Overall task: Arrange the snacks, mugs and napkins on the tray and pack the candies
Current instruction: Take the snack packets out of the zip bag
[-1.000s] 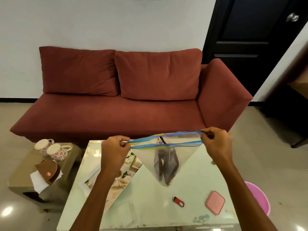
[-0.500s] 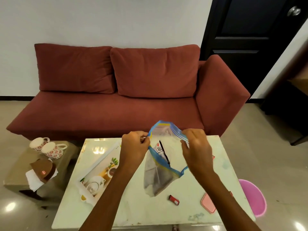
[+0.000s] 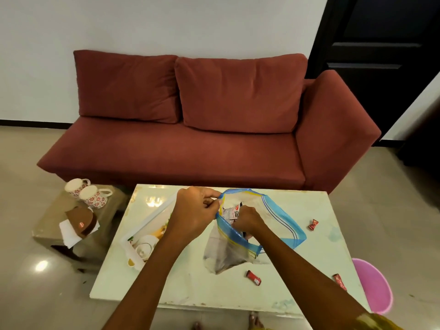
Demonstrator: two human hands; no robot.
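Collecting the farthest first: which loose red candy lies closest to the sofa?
The candy right of the bag's open mouth. The other two lie nearer the table's front edge: one below the bag, one at the right forearm.

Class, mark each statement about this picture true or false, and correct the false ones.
1. The left hand grips the rim of the zip bag. True.
2. The right hand rests flat on the table. False: it reaches into the bag's mouth.
3. The two mugs are in the person's hands. False: they sit on the side table.
4. Red wrapped candies lie loose on the table outside the bag. True.
5. The bag's zip is sealed. False: its mouth is held open.
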